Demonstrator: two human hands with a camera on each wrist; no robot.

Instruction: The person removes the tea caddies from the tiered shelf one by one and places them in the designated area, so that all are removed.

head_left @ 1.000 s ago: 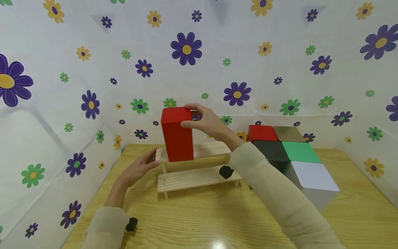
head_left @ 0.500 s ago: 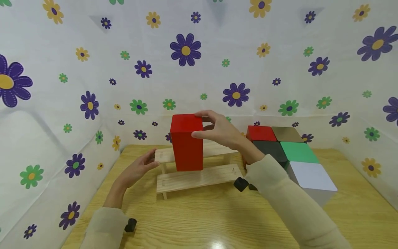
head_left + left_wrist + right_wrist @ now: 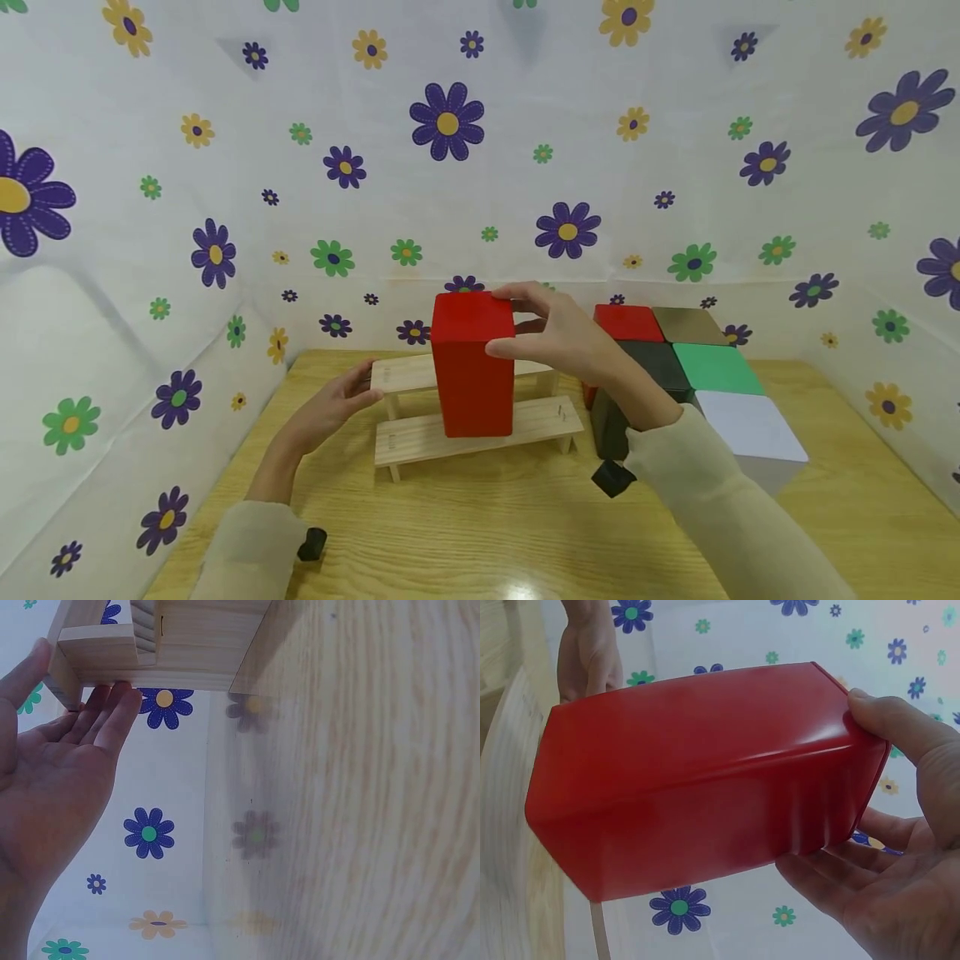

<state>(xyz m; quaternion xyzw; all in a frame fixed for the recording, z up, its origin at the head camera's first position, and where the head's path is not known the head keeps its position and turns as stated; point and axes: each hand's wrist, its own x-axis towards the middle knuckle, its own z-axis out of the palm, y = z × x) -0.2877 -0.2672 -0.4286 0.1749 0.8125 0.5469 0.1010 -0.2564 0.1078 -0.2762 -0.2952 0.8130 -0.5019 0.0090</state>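
My right hand grips a tall red box by its upper right end, thumb on the front and fingers behind. The box stands upright in the head view, in front of the wooden two-step rack and covering part of both steps. I cannot tell whether its base touches the lower step. My left hand touches the left end of the upper step. In the left wrist view, its fingers lie nearly straight against the wood. The right wrist view shows the red box spanning the frame.
On the right stand several boxes close together: a red one, a brown one, a black one, a green one and a white one. A flower-patterned cloth surrounds the wooden table.
My right hand has carried the red box rightward, down and nearer to me, from the upper step toward the front of the rack. My left hand stays at the rack's end.
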